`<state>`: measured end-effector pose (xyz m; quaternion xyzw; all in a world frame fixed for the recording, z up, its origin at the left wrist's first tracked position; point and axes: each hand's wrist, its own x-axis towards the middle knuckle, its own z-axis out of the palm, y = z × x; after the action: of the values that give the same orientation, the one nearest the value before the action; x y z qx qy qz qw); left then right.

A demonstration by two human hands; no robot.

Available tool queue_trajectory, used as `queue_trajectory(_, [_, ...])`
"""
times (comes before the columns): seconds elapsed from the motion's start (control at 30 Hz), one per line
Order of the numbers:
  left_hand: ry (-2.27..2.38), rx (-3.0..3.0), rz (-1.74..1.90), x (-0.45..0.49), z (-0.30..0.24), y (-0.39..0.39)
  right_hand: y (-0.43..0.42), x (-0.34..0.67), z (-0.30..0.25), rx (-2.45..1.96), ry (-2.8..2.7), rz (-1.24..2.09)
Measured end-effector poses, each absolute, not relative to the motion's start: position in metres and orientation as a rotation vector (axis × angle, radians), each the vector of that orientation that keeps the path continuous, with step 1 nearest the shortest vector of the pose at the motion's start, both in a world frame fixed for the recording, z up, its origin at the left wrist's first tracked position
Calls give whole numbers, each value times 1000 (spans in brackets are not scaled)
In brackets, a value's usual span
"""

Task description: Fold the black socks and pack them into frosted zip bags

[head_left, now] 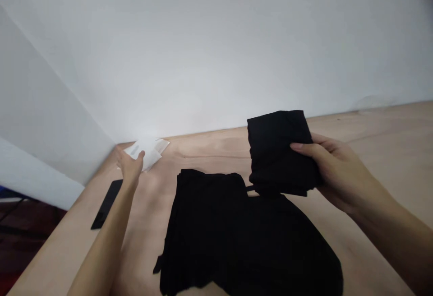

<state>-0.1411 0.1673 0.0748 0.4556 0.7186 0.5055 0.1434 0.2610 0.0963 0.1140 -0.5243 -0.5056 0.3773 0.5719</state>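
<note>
My right hand grips a folded black cloth at its right edge, thumb on the near face and fingers behind. The folded cloth is raised a little above the table. Below it lies a larger black cloth, folded with uneven edges, and a thin dark strip shows between the two. At the far left corner, my left hand is closed on some white papers, its thumb across them. The papers overlap and look slightly fanned; any print on them is too blurred to read.
A flat black phone-like slab lies by my left forearm, partly covered by it. The wooden table meets a white wall at the back. Past the table's left edge is a dark reddish area.
</note>
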Motion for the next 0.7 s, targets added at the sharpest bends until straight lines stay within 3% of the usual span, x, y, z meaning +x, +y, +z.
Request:
queue_trajectory(0.1, [1875,1421,1380,-105,91,146,93,258,112,-1198,-1039,1116])
queue_trajectory(0.27, [1046,1603,818,-20,106,80,79,250,108,-1160,-1367,1108])
queue_trajectory(0.43, [649,1587,758,22,102,46,64,239,99,-933,-1643,1390])
queue_trajectory(0.57, [712,1464,790,23,96,46,64,237,100,-1000,-1686,1436])
queue_trajectory(0.7, [1007,1292,850,5,95,59,76,250,111,-1171,-1578,1183])
